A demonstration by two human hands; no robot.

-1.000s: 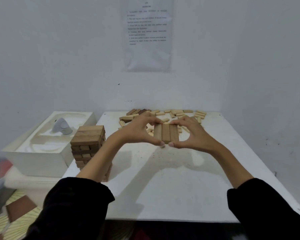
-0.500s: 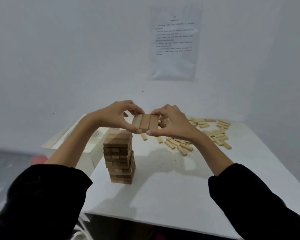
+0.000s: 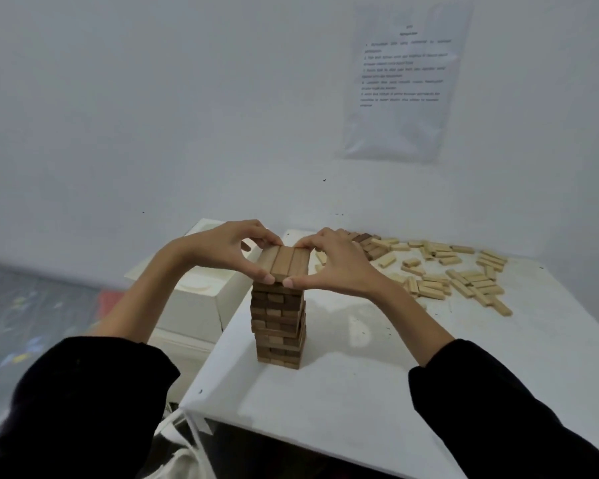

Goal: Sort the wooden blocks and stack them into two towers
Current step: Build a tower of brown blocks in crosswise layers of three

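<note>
Left hand (image 3: 222, 250) and right hand (image 3: 332, 267) pinch three blocks (image 3: 284, 264); beneath this grip the tower (image 3: 279, 323) seems crooked, so a nudge could topple it.

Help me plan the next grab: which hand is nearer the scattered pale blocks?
Right. The right hand pinches the three-block layer on its right, scattered pale blocks just beyond; the left hand pinches its left, across the tower from them.

Left hand (image 3: 227, 248) and right hand (image 3: 338, 267) pinching a three-block layer (image 3: 285, 262) at the top of the brown tower (image 3: 279, 326)
</note>
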